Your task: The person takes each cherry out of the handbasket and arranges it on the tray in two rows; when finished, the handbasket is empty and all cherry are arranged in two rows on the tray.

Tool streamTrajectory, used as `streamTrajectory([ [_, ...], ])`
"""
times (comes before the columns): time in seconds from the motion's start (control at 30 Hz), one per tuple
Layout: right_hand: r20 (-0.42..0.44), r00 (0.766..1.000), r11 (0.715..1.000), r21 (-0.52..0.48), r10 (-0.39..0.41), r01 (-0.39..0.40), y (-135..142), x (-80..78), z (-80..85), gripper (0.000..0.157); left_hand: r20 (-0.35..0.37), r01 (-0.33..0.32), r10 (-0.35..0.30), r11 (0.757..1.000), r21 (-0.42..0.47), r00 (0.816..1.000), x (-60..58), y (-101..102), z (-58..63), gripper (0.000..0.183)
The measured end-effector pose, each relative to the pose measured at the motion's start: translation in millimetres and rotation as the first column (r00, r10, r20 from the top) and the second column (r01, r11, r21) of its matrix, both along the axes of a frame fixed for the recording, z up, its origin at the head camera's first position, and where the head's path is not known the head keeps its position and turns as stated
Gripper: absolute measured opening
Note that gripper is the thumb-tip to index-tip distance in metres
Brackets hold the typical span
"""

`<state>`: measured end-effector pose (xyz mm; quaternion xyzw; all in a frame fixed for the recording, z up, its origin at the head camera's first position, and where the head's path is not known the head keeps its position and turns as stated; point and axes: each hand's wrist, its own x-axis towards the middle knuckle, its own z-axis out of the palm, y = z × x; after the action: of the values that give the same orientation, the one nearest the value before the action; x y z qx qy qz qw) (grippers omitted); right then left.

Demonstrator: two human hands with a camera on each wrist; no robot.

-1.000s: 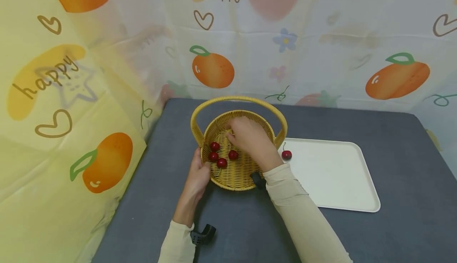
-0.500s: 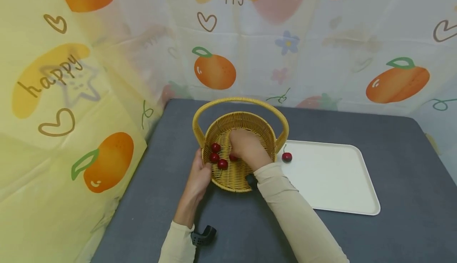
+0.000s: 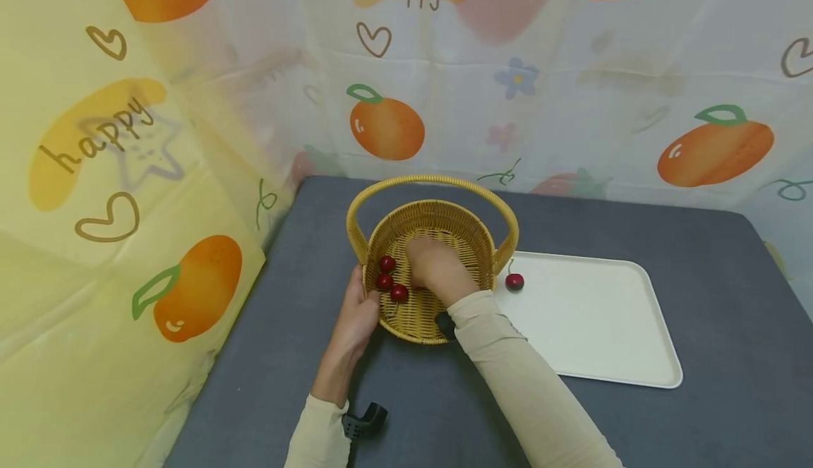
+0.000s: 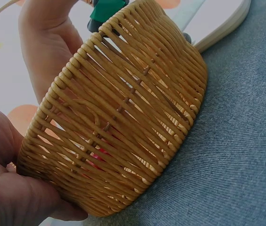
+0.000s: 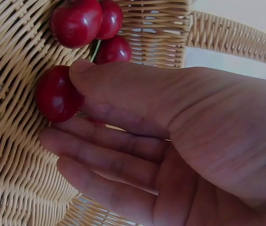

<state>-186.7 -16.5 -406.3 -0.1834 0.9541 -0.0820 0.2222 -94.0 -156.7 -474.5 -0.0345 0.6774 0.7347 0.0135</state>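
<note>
A round yellow wicker basket (image 3: 416, 327) with an arched handle stands on the grey table. My left hand (image 3: 357, 316) grips its left rim; in the left wrist view the thumb and fingers lie on either side of the woven wall. Inside the basket, my right hand (image 3: 438, 263) pinches a dark red cherry (image 5: 57, 94) between thumb and fingers, low near the woven bottom. That cherry is hidden behind the hand in the head view. Beside it, several more cherries (image 3: 399, 294) lie together at the basket's left side.
A white rectangular tray (image 3: 597, 320) lies right of the basket, its left end partly covered by basket and arm. One cherry (image 3: 514, 282) with a stem rests near the tray's left edge. A fruit-printed cloth (image 3: 571, 80) hangs behind the grey table (image 3: 267, 369).
My right hand has come down and toward me inside the basket, onto the cherry that lay apart from the others. The left hand keeps its grip on the rim.
</note>
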Motion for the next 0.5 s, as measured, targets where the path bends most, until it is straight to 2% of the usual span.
streamTrajectory([
  [0.5,0.020,0.999,0.999,0.012,0.038,-0.038,6.0,5.5,5.6,0.014,-0.008,0.007,-0.007,1.000,0.002,1.000,0.8,-0.1,-2.1,0.070],
])
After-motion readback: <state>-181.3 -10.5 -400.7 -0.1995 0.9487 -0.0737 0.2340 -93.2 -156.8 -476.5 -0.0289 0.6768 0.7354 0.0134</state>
